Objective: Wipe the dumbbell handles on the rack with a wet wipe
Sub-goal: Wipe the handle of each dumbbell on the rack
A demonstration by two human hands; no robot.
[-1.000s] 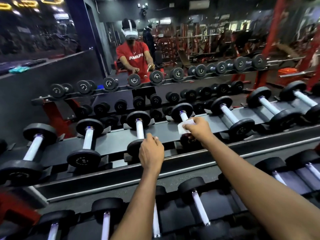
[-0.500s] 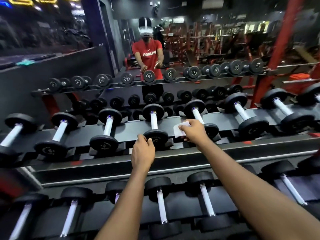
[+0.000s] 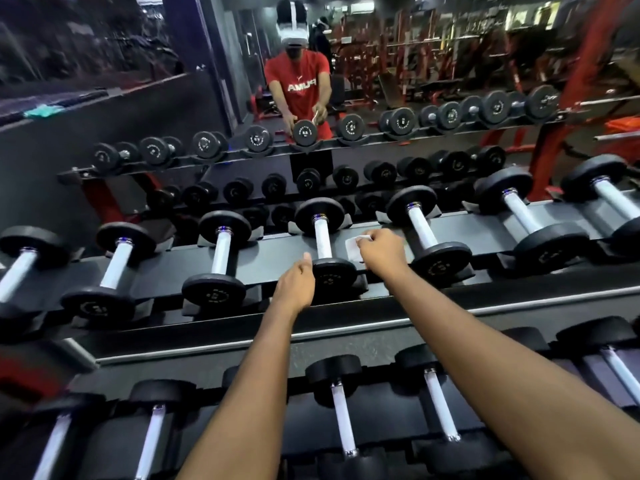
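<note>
A long black rack (image 3: 450,306) carries a row of black dumbbells with pale handles. My right hand (image 3: 379,252) pinches a white wet wipe (image 3: 353,249) just to the right of one dumbbell handle (image 3: 322,239); the wipe is close to it but apart. The neighbouring dumbbell handle (image 3: 420,230) lies to the right of that hand. My left hand (image 3: 298,282) is a loose fist with its thumb up, lying against the left edge of the same dumbbell's near head (image 3: 335,277). Nothing shows in its fingers.
A lower tier of dumbbells (image 3: 341,417) runs under my forearms. More dumbbells (image 3: 221,247) fill the upper tier to both sides. A wall mirror (image 3: 381,64) behind the rack reflects me and the gym machines. A red frame post (image 3: 561,133) stands at the right.
My right hand has left the handle it was wiping and carried the wipe left toward the neighbouring dumbbell. My left hand stays by that dumbbell's near head. The view has shifted.
</note>
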